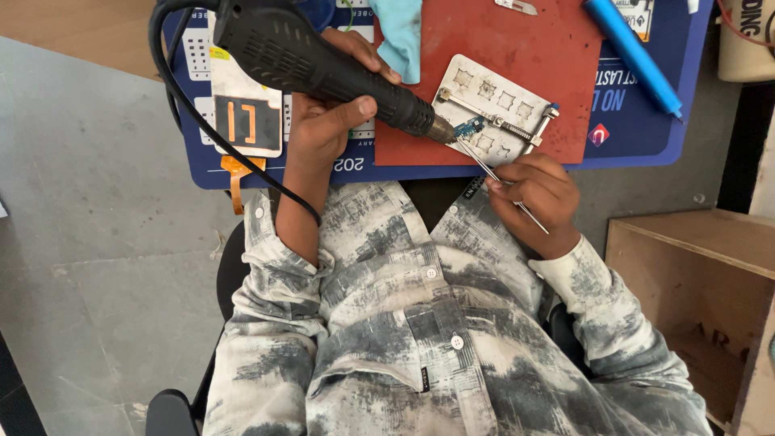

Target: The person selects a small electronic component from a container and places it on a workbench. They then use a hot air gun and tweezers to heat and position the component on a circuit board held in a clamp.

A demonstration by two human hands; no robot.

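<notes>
Small blue circuit board [468,126] sits clamped in the metal holder [492,109] on the red mat [517,56], the left hand [327,121] clenched around the black hot-air gun [323,60] aimed at it, the right hand [537,194] pinching thin tweezers [484,165] whose tips reach the board.

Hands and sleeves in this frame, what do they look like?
Left hand and right hand are bare: no gloves, rings or watch visible. Shirt sleeves are long, mottled grey and white; a white cuff button shows on the left.
</notes>
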